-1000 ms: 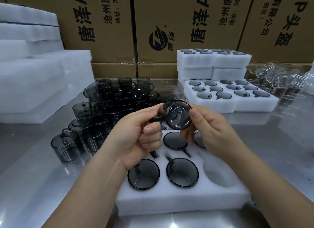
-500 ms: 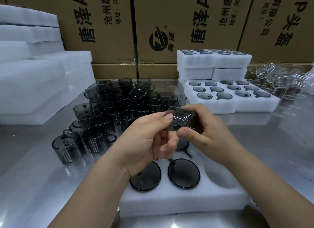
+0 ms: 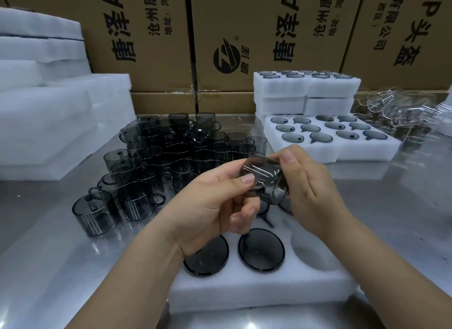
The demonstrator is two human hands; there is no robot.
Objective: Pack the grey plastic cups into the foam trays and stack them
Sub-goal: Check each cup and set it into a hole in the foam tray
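Both hands hold one grey plastic cup [image 3: 265, 180] tilted on its side above the near foam tray [image 3: 256, 288]. My left hand [image 3: 212, 206] pinches its left side with thumb and fingers. My right hand [image 3: 308, 184] grips its right side, thumb on top. In the tray's front row two cups [image 3: 261, 249] sit upside down in their holes, and the front right hole [image 3: 313, 252] is empty. Cups further back in the tray are mostly hidden by my hands. A heap of loose grey cups [image 3: 171, 154] stands on the metal table at the left.
Filled foam trays [image 3: 342, 152] lie at the back right, with a stack of filled trays [image 3: 305, 91] behind them. Empty foam sheets [image 3: 49, 118] are piled at the left. Clear plastic cups [image 3: 401, 113] lie far right. Cardboard boxes [image 3: 244, 34] line the back.
The cup has turned in my hands from bottom facing me to lying on its side, and both hands have shifted slightly right and lower over the tray.
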